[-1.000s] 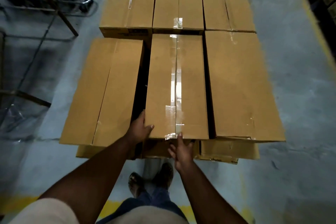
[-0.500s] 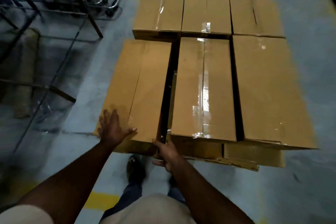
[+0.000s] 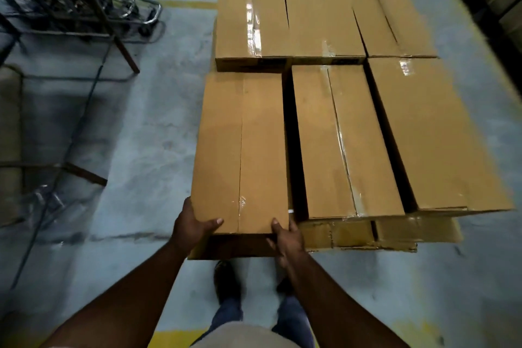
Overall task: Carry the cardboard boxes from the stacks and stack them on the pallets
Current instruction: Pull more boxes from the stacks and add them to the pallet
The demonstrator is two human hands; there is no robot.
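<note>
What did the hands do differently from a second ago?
Both hands left the taped middle brown cardboard box and moved left. The left hand and right hand now hold the near corners of the left brown cardboard box. The other boxes look unmoved.

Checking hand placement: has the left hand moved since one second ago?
Yes. The left hand went from the taped middle box leftward to the near-left box, gripping its near left corner.
</note>
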